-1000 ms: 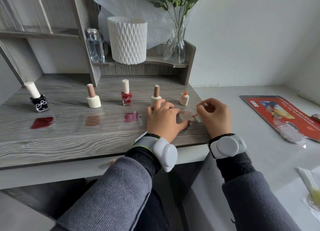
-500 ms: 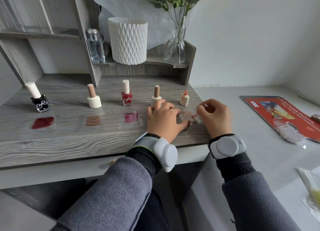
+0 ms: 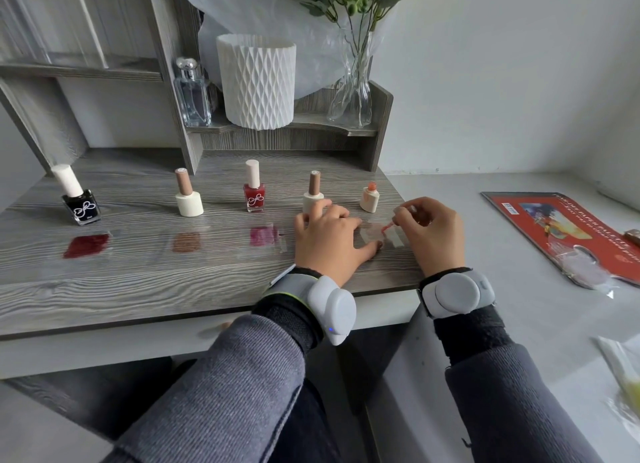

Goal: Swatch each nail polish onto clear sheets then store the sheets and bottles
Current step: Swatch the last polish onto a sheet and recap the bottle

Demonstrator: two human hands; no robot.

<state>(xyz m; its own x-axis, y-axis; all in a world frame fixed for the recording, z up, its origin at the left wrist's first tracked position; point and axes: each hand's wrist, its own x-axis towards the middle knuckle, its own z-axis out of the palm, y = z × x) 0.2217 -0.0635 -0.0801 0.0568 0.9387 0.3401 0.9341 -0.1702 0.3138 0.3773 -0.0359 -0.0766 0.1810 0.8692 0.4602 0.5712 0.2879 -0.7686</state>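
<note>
The left hand (image 3: 329, 240) lies flat on the grey wood-grain counter (image 3: 138, 282), fingers spread. Its thumb tip presses the near edge of a small clear plastic sheet (image 3: 396, 239), which lies just in front of the small open peach polish bottle (image 3: 370, 199). The right hand (image 3: 431, 235), just right of that bottle, pinches a thin coral-tipped brush (image 3: 387, 227) in curled fingers, with the bristles touching the sheet.

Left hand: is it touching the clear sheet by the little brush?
Touching. The head view shows the left hand with a fingertip pressed on the clear sheet's near left corner, no gap between them.
</note>
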